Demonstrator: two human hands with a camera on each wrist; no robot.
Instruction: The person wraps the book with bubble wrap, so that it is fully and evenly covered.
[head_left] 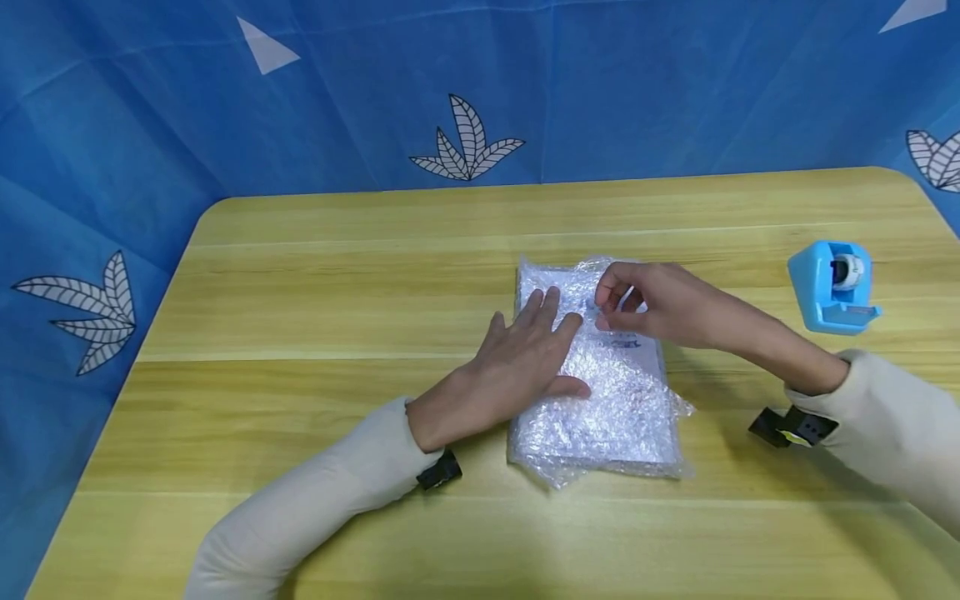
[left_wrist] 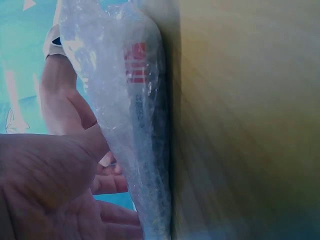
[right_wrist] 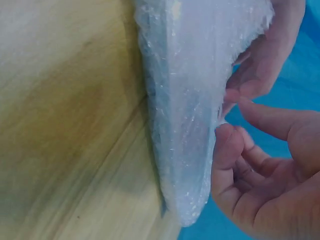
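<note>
A flat, book-shaped package in clear bubble wrap [head_left: 622,417] lies on the table, with ragged wrap edges sticking out at its sides. Through the wrap, dark print shows on its upper face, and red blocks with lettering show along its side [left_wrist: 135,65] in the left wrist view. My left hand [head_left: 525,358] lies spread over the package's left part, fingers straight and thumb out. Over the upper part, my right hand [head_left: 652,304] has curled fingers, thumb and index fingertips right at the wrap [right_wrist: 190,110]. I cannot tell whether they pinch anything.
A light blue tape dispenser [head_left: 832,287] with a roll in it stands at the right of the wooden table [head_left: 337,283]. Blue cloth [head_left: 600,92] with leaf prints hangs behind the far edge and along the left side.
</note>
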